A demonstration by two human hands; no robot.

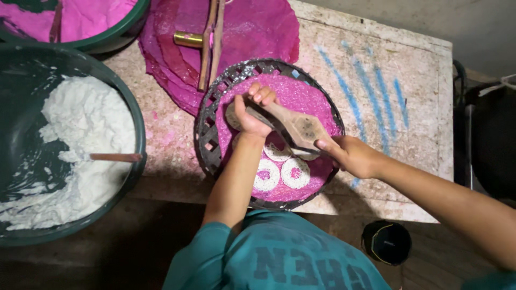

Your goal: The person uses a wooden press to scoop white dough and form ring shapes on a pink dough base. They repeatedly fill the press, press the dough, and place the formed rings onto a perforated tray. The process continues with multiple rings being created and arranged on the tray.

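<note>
While a wooden press (294, 127) hangs tilted over the pink cloth (301, 99) lining a dark woven basket tray (207, 140), both hands hold it. The left hand (251, 114) has its fingers curled tight around the narrow handle end, and the right hand (352, 156) grips the wider end from the side, thumb and fingers closed on the wood. Just below the press, white dough rings (280, 171) lie on the cloth, close together. The tray rests on a worn stone table (408, 70) streaked with blue. Behind it lie stacked pink cloths (258, 27) with a second wooden tool (209, 40) on top. At left, a large green basin (137, 123) holds white dough (86, 134).
</note>
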